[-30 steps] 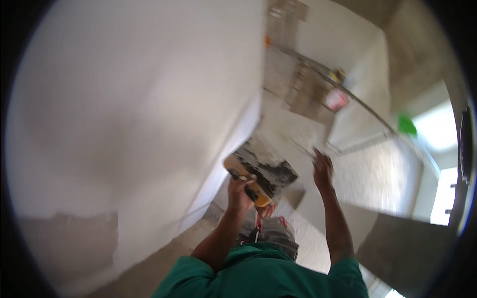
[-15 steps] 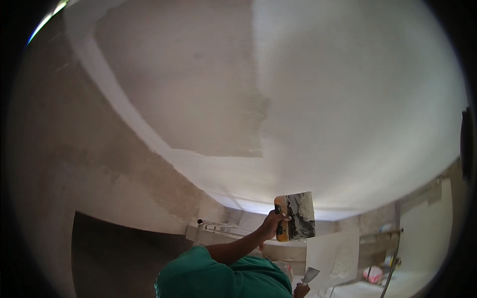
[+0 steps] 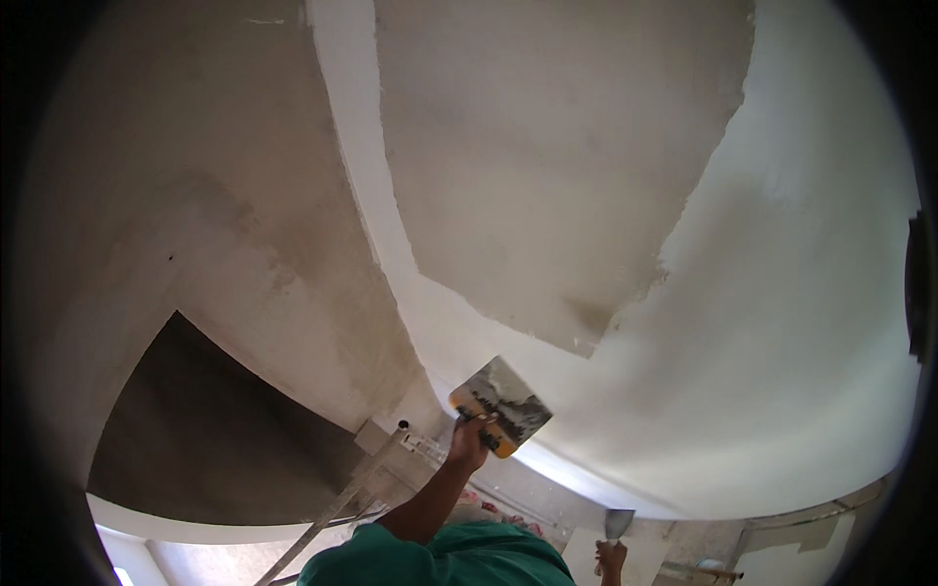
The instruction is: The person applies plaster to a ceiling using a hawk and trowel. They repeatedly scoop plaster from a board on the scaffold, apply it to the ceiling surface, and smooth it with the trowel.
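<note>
My broad blade (image 3: 501, 402), clamped in my left hand (image 3: 469, 444) near six o'clock, has swung tilted, bringing its putty (image 3: 502, 379) just below the grey wall patch (image 3: 557, 166) at one, while my right hand (image 3: 612, 558) grips a scraper (image 3: 618, 522) at five.

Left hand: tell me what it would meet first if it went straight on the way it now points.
Beyond the wide scraper it holds, the left hand would probably meet the white wall first, near the lower edge of the grey patch; how far off is unclear.
</note>
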A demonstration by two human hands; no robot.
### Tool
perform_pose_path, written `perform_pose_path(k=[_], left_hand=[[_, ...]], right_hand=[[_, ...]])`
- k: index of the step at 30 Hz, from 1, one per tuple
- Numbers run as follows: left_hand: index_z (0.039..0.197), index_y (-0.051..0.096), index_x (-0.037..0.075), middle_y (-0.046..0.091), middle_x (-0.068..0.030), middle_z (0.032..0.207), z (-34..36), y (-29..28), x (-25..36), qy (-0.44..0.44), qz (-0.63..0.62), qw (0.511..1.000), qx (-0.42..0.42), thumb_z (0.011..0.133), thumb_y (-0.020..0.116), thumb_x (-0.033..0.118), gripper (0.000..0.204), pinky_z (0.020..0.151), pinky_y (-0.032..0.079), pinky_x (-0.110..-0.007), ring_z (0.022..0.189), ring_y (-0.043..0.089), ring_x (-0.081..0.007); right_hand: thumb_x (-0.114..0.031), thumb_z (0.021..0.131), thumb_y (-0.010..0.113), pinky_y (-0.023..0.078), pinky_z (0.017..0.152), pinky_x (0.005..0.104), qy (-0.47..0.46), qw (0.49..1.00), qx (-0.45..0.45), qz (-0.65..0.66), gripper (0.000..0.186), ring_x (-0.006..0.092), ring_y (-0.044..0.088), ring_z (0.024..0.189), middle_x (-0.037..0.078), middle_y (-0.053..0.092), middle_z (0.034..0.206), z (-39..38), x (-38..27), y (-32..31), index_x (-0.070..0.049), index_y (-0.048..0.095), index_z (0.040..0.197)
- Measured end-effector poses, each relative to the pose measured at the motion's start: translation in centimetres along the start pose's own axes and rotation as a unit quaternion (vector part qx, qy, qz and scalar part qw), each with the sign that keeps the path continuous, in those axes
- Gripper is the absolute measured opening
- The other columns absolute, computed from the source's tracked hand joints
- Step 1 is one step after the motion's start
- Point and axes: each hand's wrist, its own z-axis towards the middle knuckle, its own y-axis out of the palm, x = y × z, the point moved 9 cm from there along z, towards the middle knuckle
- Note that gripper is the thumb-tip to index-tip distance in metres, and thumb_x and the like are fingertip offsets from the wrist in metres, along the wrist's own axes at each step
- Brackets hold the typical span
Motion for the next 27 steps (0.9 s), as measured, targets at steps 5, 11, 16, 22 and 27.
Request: perform_pose_path(k=[5, 11, 16, 22, 27], left_hand=[[0.11, 0.054, 0.006, 0.059, -0.0068, 0.103, 0.2, -3.1, -0.6, 0.049, -0.036, 0.996, 0.059, 0.073, 0.062, 0.0, 0.038, 0.084, 0.049, -0.036, 0.098, 0.059, -0.0224], [0.111, 0.053, 0.002, 0.058, -0.0096, 0.103, -0.8, -5.5, -2.1, 0.071, -0.047, 0.989, 0.12, 0.071, 0.062, 0.004, 0.042, 0.083, 0.05, -0.038, 0.098, 0.059, -0.0257], [0.116, 0.05, 0.0, 0.058, -0.0112, 0.104, -1.6, -2.4, -0.6, 0.097, -0.065, 0.988, 0.099, 0.07, 0.062, 0.004, 0.047, 0.086, 0.05, -0.041, 0.098, 0.059, -0.0274], [0.121, 0.049, 0.0, 0.057, -0.0114, 0.109, -1.9, -1.4, -1.3, 0.069, -0.084, 0.992, 0.059, 0.072, 0.062, 0.005, 0.05, 0.088, 0.049, -0.043, 0.101, 0.058, -0.028], [0.124, 0.047, 0.003, 0.055, -0.009, 0.113, 0.0, -2.5, -2.6, 0.061, -0.065, 0.996, 0.031, 0.077, 0.06, 0.007, 0.048, 0.09, 0.047, -0.038, 0.107, 0.055, -0.0254]], right_hand=[[-0.035, 0.077, 0.07, 0.042, 0.041, 0.0382, 0.061, 0.984, -0.164, -0.022, 0.031, 0.0235, 0.054, 0.049, 0.009, 0.062, 0.063, -0.8, 4.9, 2.2, -0.007, 0.07, 0.088], [-0.024, 0.075, 0.071, 0.042, 0.043, 0.0362, 0.1, 0.98, -0.174, -0.012, 0.028, 0.0183, 0.051, 0.05, 0.01, 0.06, 0.065, 2.2, 2.5, 0.9, -0.003, 0.068, 0.092], [-0.021, 0.075, 0.07, 0.044, 0.048, 0.0348, 0.06, 0.988, -0.144, 0.011, 0.028, 0.0172, 0.053, 0.054, 0.009, 0.061, 0.068, 4.3, -1.8, 0.3, -0.003, 0.067, 0.097], [-0.017, 0.075, 0.068, 0.047, 0.054, 0.0332, 0.039, 0.99, -0.138, -0.004, 0.03, 0.0159, 0.056, 0.06, 0.008, 0.063, 0.073, 5.4, -2.8, -1.0, -0.003, 0.067, 0.102], [-0.014, 0.075, 0.067, 0.049, 0.058, 0.0318, 0.07, 0.975, -0.203, -0.062, 0.033, 0.0148, 0.058, 0.065, 0.007, 0.064, 0.076, 1.4, 1.7, 0.5, -0.004, 0.066, 0.106]])
